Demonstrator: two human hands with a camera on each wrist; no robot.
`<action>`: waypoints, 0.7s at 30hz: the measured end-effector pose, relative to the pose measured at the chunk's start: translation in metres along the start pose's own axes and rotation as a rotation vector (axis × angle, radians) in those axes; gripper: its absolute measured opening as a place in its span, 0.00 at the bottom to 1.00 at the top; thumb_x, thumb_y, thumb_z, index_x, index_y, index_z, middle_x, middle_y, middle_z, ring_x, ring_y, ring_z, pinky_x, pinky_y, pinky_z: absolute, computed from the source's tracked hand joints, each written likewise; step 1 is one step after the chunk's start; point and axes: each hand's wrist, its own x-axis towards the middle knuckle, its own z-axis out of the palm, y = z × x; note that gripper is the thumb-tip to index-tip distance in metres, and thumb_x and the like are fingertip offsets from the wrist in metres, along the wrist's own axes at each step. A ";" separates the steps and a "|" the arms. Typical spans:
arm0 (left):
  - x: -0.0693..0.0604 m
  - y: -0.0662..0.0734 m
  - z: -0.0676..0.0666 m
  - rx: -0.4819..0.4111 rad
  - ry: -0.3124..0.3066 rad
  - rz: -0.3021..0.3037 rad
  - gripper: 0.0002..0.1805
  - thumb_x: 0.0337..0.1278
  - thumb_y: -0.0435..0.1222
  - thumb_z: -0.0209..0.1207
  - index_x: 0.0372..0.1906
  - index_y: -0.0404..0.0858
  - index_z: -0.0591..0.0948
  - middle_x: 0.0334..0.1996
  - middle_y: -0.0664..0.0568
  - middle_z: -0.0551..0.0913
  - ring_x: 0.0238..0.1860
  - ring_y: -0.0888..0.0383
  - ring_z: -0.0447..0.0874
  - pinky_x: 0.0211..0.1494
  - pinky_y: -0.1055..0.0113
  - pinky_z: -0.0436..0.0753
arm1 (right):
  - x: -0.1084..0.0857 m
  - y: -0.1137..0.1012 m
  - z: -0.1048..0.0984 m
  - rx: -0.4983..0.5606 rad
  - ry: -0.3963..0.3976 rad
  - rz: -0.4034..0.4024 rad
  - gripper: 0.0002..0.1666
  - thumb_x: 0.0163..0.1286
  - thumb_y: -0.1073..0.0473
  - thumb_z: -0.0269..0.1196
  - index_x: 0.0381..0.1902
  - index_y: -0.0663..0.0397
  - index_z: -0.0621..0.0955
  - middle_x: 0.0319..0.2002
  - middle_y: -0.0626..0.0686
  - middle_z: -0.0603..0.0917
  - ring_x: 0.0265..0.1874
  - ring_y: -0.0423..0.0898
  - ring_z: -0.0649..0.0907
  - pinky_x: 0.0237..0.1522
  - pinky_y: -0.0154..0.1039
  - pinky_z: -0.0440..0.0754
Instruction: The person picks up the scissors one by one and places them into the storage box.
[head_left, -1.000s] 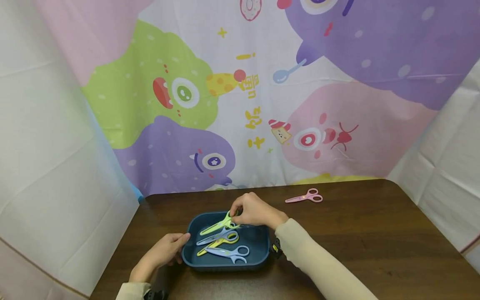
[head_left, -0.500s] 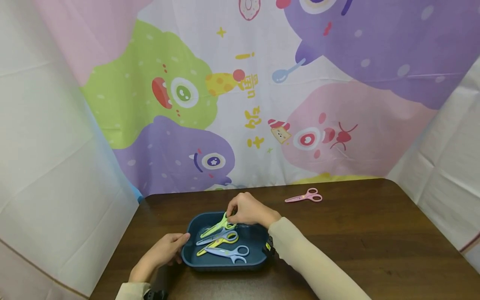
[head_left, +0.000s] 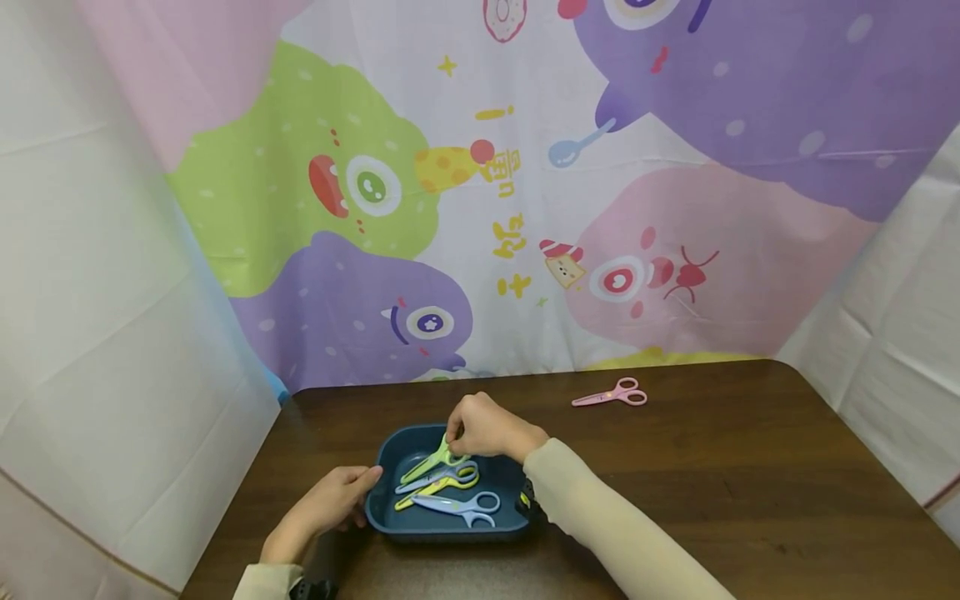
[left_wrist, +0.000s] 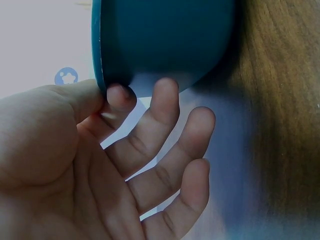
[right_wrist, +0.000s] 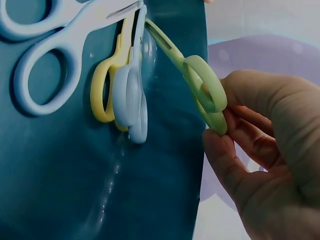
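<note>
My right hand (head_left: 487, 427) pinches the handle loops of light green scissors (right_wrist: 214, 85) between thumb and fingers, above the far side of a dark blue tray (head_left: 450, 536). Their blades slant down to the left into the tray. Beneath and nearer lie blue scissors (head_left: 426, 481), yellow scissors (right_wrist: 101, 82) partly under them, and another pair of light blue scissors (right_wrist: 70, 45) closest to the front. At the tray's left end my left hand (head_left: 330, 504) grips the rim (left_wrist: 97, 50) between thumb and forefinger, its other fingers spread below along the outer wall.
Pink scissors (head_left: 609, 393) lie on the brown wooden table (head_left: 712, 467) near its back edge, right of the tray. A cartoon-printed cloth (head_left: 525, 333) hangs behind the table, with white cloth at both sides.
My right hand has shifted slightly left and nearer, and the green scissors' handles have come with it. The left hand keeps its grip on the tray.
</note>
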 end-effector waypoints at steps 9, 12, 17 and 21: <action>0.000 -0.001 -0.001 0.012 -0.005 0.007 0.25 0.80 0.51 0.48 0.34 0.36 0.81 0.23 0.51 0.79 0.24 0.54 0.83 0.25 0.59 0.77 | 0.002 -0.001 0.005 0.020 -0.049 -0.010 0.03 0.64 0.62 0.73 0.30 0.51 0.91 0.30 0.40 0.88 0.27 0.32 0.81 0.34 0.27 0.80; 0.000 0.000 -0.001 0.016 -0.004 0.013 0.25 0.80 0.51 0.48 0.36 0.36 0.82 0.23 0.52 0.79 0.25 0.54 0.83 0.25 0.58 0.78 | 0.002 -0.002 0.006 0.032 -0.071 -0.016 0.03 0.66 0.63 0.72 0.32 0.53 0.92 0.29 0.40 0.88 0.27 0.33 0.81 0.35 0.28 0.81; 0.000 0.000 0.000 0.013 0.005 0.017 0.24 0.80 0.51 0.48 0.36 0.37 0.82 0.22 0.52 0.79 0.24 0.54 0.83 0.25 0.58 0.78 | 0.001 -0.001 0.006 0.075 -0.083 -0.025 0.03 0.67 0.64 0.71 0.33 0.55 0.91 0.29 0.41 0.88 0.26 0.33 0.81 0.34 0.28 0.81; 0.001 0.000 0.001 0.003 0.007 0.015 0.24 0.81 0.50 0.48 0.36 0.36 0.82 0.22 0.52 0.79 0.24 0.53 0.83 0.24 0.58 0.77 | -0.001 0.000 0.003 0.116 -0.092 -0.025 0.02 0.68 0.64 0.71 0.34 0.55 0.90 0.30 0.43 0.87 0.26 0.33 0.81 0.34 0.28 0.81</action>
